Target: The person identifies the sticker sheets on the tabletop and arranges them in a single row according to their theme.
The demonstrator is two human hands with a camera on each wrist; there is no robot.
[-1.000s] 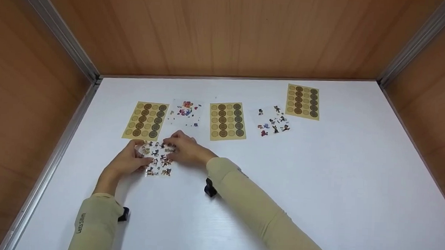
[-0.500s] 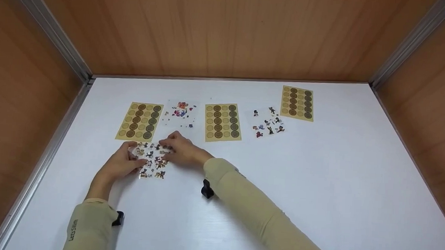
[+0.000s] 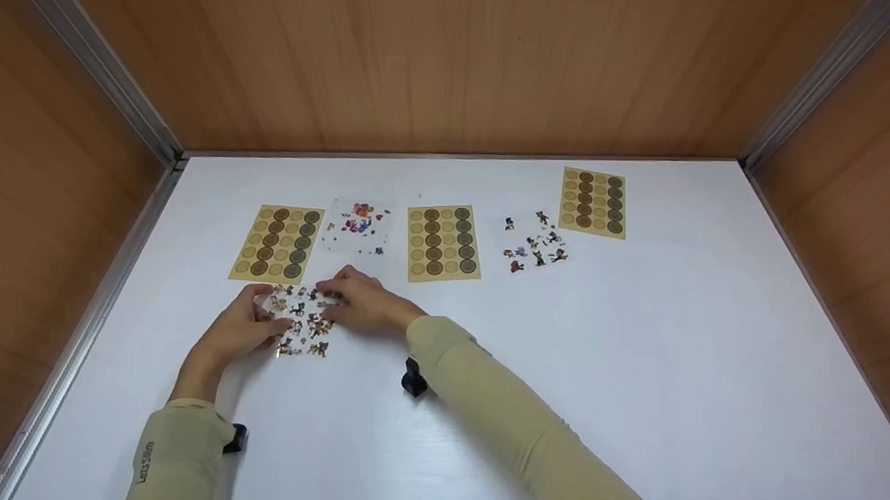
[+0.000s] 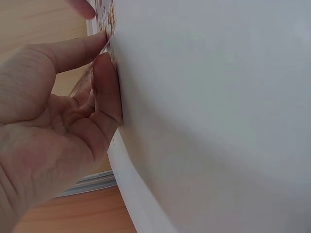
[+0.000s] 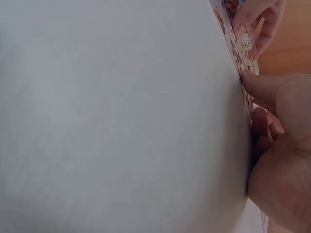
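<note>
Between both sets of fingers (image 3: 263, 296) lies a clear cartoon sticker sheet (image 3: 300, 323): the left hand (image 3: 240, 330) pinches its left edge, the right hand (image 3: 360, 300) picks at its top. Behind it sit three tan round-label sheets (image 3: 277, 243), with two more cartoon sheets (image 3: 357, 225) between them. All rest on the white worktop (image 3: 635, 363), walled by wood panels (image 3: 453, 62).

Staged recording booth, white tabletop (image 3: 635, 378) boxed by wood-grain panels (image 3: 453, 62), aluminium corner rails (image 3: 92, 69), sticker sheets (image 3: 443, 243) laid in a row
</note>
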